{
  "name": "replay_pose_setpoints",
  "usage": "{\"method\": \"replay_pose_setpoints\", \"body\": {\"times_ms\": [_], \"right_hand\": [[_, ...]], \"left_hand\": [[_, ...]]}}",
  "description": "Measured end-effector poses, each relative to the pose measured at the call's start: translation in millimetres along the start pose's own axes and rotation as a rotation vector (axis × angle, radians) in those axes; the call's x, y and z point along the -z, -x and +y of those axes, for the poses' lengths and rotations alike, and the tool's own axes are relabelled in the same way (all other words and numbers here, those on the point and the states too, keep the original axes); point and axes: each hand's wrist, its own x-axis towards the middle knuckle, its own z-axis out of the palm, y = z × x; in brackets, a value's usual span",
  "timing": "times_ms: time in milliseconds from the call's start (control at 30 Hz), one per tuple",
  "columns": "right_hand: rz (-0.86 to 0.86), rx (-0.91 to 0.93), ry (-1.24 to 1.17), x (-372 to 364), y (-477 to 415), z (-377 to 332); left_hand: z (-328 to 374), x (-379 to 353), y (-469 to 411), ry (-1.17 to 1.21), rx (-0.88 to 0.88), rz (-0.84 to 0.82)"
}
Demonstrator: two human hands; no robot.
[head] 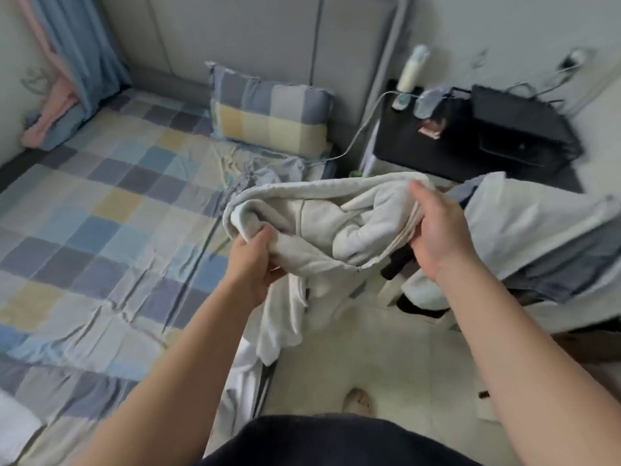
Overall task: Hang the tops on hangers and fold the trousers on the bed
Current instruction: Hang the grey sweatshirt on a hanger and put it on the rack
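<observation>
Over the bed's edge, at dead centre: cream top held up bunched between both hands, its lower part hanging toward the pale floor. At seven o'clock of the top, left hand, fingers clenched round a fold of its edge. At three o'clock of it, right hand, thumb over the ribbed hem and the rest closed beneath, grasping it. Just under that hand, something dark, too hidden to name.

From nine to seven o'clock, bed under a creased sheet checked blue, grey and yellow. At twelve o'clock, matching pillow leaning on the grey headboard. Between pillow and top, crumpled grey-blue garment lying on the sheet. At ten o'clock, blue curtain with pink cloth beside it. At one o'clock, black bedside cabinet, white bottle upright on it, black bag just beside. At three o'clock, heap of clothes, pale and grey, close behind the right hand. At six o'clock, bare foot on the floor.
</observation>
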Motion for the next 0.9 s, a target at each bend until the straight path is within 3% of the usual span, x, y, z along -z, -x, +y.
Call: {"method": "replay_pose_setpoints", "body": {"times_ms": [233, 367, 500, 700, 900], "right_hand": [[0.175, 0.392, 0.246, 141.8, -39.5, -95.9], [0.324, 0.505, 0.207, 228.0, -54.7, -163.1], [0.425, 0.649, 0.188, 311.3, -55.8, -227.1], [0.673, 0.898, 0.223, 412.8, -45.1, -326.2], [0.917, 1.004, 0.231, 496.3, -22.6, -425.3]], "left_hand": [[32.5, -204.4, 48.6, -0.302, -0.418, -0.276], [50.4, -322.1, 90.5, -0.559, -0.804, -0.418], [56.6, -434.9, 144.3, -0.665, -1.097, -0.610], [63.2, -592.6, 214.6, -0.529, -1.199, -0.855], [77.3, -729.3, 288.7, -0.370, -1.202, -1.056]]}}
